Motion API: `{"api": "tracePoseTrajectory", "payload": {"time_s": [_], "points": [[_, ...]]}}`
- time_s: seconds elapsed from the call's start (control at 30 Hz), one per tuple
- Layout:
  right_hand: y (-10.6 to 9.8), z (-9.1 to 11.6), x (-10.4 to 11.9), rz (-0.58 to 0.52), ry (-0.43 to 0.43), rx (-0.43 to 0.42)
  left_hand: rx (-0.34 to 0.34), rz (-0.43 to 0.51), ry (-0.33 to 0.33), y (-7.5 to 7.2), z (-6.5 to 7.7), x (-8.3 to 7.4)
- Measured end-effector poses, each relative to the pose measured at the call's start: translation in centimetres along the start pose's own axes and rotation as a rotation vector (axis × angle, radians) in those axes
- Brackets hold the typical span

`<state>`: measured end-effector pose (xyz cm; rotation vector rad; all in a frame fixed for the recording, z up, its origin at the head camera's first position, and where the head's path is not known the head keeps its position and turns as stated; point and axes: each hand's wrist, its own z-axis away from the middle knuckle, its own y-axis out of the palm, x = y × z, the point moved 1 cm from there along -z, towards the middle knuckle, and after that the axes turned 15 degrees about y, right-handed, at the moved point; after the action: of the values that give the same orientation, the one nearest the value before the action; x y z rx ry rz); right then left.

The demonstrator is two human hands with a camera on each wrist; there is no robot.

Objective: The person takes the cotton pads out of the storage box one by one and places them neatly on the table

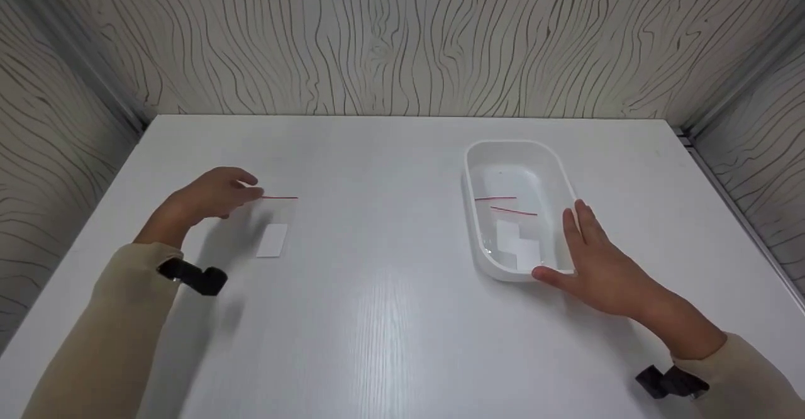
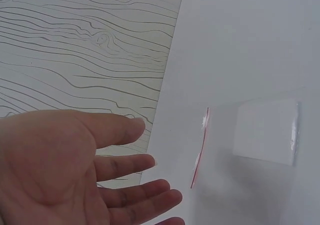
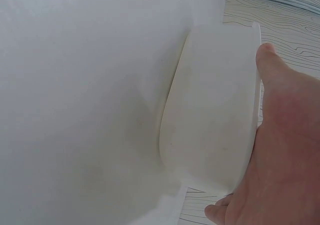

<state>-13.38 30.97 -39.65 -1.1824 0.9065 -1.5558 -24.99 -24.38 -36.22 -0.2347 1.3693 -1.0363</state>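
Note:
A clear zip bag (image 1: 280, 208) with a red seal line and a white label (image 1: 272, 240) lies on the left of the table. My left hand (image 1: 217, 192) hovers at its top left corner. In the left wrist view its fingers (image 2: 137, 201) are spread and apart from the bag, holding nothing. To the right stands a white plastic tub (image 1: 503, 275) with rounded corners. My right hand (image 1: 607, 274) rests on the tub's near right corner, fingers straight along the rim and thumb on the front edge. The right wrist view shows the tub's outer wall (image 3: 215, 105) beside that hand.
Inside the tub lie two similar clear bags with red seal lines (image 1: 514, 211) and white labels (image 1: 508, 236), partly overlapping. The white table (image 1: 383, 217) ends at a wood-grain patterned panel (image 1: 390, 41) behind, with more panels at both sides.

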Motion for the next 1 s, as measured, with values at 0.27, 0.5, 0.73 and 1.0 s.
{"api": "tracePoseTrajectory", "payload": {"time_s": [0.27,0.5,0.73,1.0], "points": [[0.0,0.0,0.0,0.001,0.008,-0.002,0.003,0.029,0.028,0.3,-0.1,-1.0],[0.0,-0.1,-0.1,-0.02,-0.001,0.004,0.003,0.022,0.05,0.7,0.0,-2.1],[0.0,0.0,-0.1,-0.043,-0.013,0.001,0.006,0.014,0.081,1.1,-0.2,-2.9],[0.1,0.0,-0.2,-0.062,-0.034,-0.012,0.013,0.004,0.107,1.8,-0.5,-3.8]]}}
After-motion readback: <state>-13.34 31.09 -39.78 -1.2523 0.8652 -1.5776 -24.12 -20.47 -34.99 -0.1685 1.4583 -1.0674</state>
